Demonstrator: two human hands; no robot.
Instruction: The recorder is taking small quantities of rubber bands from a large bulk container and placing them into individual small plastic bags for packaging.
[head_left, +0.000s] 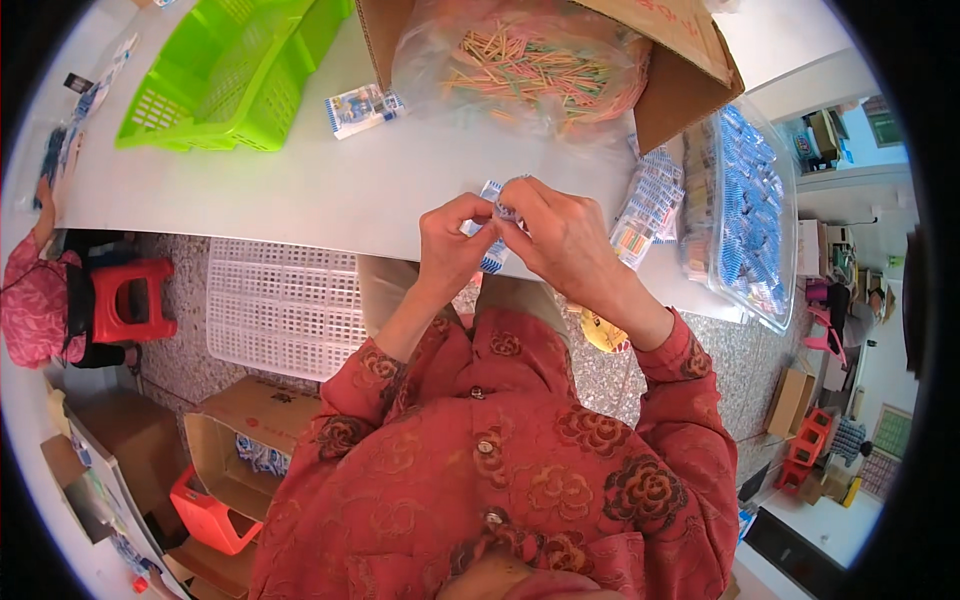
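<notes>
Close together at the table's front edge, my left hand (452, 232) and my right hand (560, 232) pinch a small blue-and-white striped plastic packet (494, 258). Its top and bottom ends show between the hands; the fingers cover its middle. Just right of my right hand lie several similar packets (652, 195), one with coloured sticks showing through. Beyond the hands, a clear plastic bag of thin pastel-coloured sticks (540, 72) spills from a tipped cardboard box (690, 70). Another packet (362, 110) lies alone beside the bag.
A clear tub (785, 230) full of blue-and-white packets stands at the table's right end. At the far left sits a green plastic basket (262, 105). Below the table are a white crate (285, 300), a red stool (135, 300) and an open carton (225, 430). Another person (42, 300) sits at left.
</notes>
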